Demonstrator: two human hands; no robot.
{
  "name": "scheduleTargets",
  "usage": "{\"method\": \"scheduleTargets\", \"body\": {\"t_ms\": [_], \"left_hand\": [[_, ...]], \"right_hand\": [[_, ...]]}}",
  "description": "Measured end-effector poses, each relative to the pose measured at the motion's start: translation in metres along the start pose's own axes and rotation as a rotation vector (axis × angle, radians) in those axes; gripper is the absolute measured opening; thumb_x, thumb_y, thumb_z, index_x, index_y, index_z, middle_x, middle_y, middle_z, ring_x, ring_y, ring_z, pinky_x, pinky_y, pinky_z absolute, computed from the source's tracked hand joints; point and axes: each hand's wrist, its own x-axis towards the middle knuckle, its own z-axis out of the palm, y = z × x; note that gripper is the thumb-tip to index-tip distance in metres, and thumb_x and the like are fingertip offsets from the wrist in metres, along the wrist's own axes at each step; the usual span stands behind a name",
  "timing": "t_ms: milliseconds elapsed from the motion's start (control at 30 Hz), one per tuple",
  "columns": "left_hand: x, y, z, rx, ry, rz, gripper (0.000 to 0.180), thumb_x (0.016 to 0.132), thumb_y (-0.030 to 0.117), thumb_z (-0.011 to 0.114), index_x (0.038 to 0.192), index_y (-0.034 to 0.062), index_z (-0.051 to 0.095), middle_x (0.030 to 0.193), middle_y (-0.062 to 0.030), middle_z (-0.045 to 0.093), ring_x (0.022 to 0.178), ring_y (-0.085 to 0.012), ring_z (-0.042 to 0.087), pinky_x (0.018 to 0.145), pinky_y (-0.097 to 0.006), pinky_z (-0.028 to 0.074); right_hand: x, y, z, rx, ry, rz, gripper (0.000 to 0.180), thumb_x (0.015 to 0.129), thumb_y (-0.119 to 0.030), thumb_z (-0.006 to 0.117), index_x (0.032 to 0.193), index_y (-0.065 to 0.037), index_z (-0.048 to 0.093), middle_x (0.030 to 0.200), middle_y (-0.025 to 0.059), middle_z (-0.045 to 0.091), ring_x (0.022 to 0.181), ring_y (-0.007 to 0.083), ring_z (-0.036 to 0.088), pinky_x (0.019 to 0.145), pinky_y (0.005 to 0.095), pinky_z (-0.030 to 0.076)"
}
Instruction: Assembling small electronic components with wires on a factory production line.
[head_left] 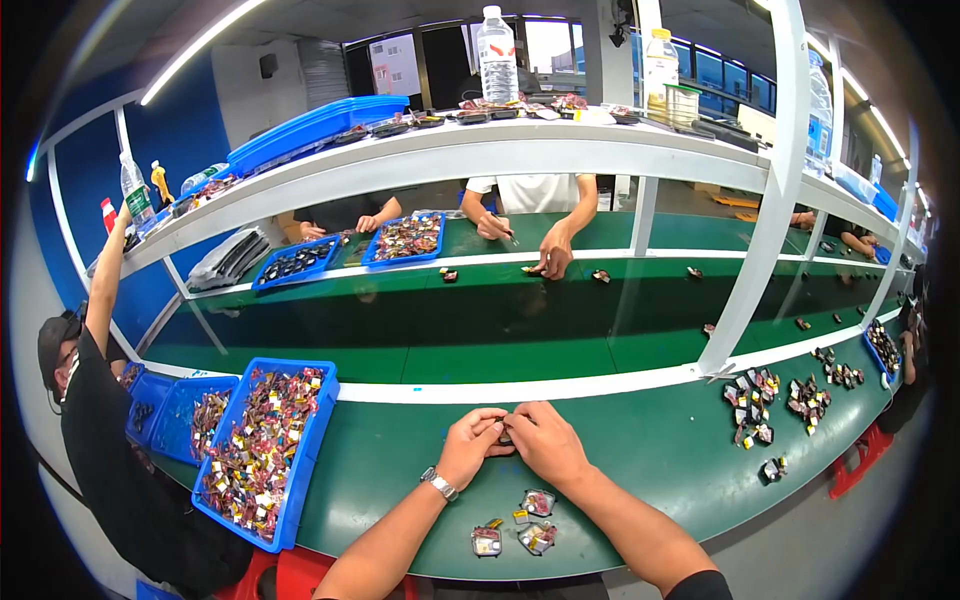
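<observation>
Worked at a long green bench [640, 430], with the left hand [470, 447] and the right hand [547, 440] close together over its middle, fingers of both narrowed around a small dark part [505, 437]; could not tell its full shape past the fingers. Wore a silver watch [438, 484] on the left wrist. Had three small wired parts [537, 540] lying loose on the green between the forearms. Saw to the left a blue tray [308, 455] heaped with coloured pieces [262, 440], and a second blue tray [172, 412] just beyond, partly filled. Found loose clusters [750, 405] spread over the right of the bench, with a single piece [772, 470] a little nearer. Noted a white rail [500, 392] along the far edge, a sunken green strip [500, 350] past it, then a person in a white top [530, 195] bent to small parts on the opposite side. Made out above a white shelf [480, 152] on white posts, bearing a clear bottle [497, 60] and a yellow-capped bottle [660, 75]. Saw at far left a person in black [130, 450], one arm raised toward the shelf, before a blue wall [85, 235]. Glimpsed a red stool [860, 460] at right, and a lit ceiling tube [200, 52] overhead.
</observation>
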Motion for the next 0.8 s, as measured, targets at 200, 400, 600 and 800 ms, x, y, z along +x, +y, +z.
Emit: {"method": "scheduleTargets", "body": {"t_ms": [200,400,600,800], "left_hand": [[-0.0009,0.0016,0.0040,0.092,0.095,0.055,0.022,0.099,0.006,0.051,0.118,-0.0041,0.054,0.108,-0.0120,0.066,0.094,-0.0178,0.067,0.079,-0.032,0.061],[-0.0018,-0.0014,0.0046,0.149,0.115,0.059,0.023,0.099,0.006,0.052,0.119,-0.0040,0.054,0.108,-0.0116,0.066,0.093,-0.0166,0.067,0.077,-0.031,0.061],[-0.0015,-0.0021,0.0059,0.179,0.090,0.098,0.023,0.098,0.006,0.054,0.119,-0.0025,0.055,0.106,-0.0098,0.066,0.091,-0.0148,0.066,0.075,-0.029,0.060],[-0.0026,-0.0035,0.0055,0.195,0.126,0.097,0.022,0.098,0.006,0.055,0.118,-0.0028,0.056,0.106,-0.0097,0.065,0.091,-0.0138,0.065,0.072,-0.028,0.059]], "right_hand": [[0.0045,-0.0054,-0.0021,0.135,0.111,0.071,0.017,0.078,-0.008,0.073,0.094,-0.006,0.066,0.095,0.0081,0.062,0.086,0.0268,0.064,0.070,0.0366,0.054],[0.0013,-0.0059,-0.0020,0.273,0.094,0.166,0.012,0.080,-0.007,0.072,0.090,-0.005,0.066,0.093,0.0093,0.063,0.078,0.0283,0.065,0.067,0.0376,0.054],[0.0016,-0.0018,0.0047,0.175,0.182,0.045,0.012,0.080,-0.007,0.072,0.089,-0.005,0.066,0.092,0.0092,0.063,0.076,0.0275,0.065,0.067,0.0359,0.054],[-0.0003,-0.0048,0.0043,0.368,0.137,0.199,0.013,0.082,-0.007,0.072,0.094,-0.004,0.068,0.094,0.0090,0.066,0.076,0.0209,0.067,0.067,0.0312,0.054]]}}
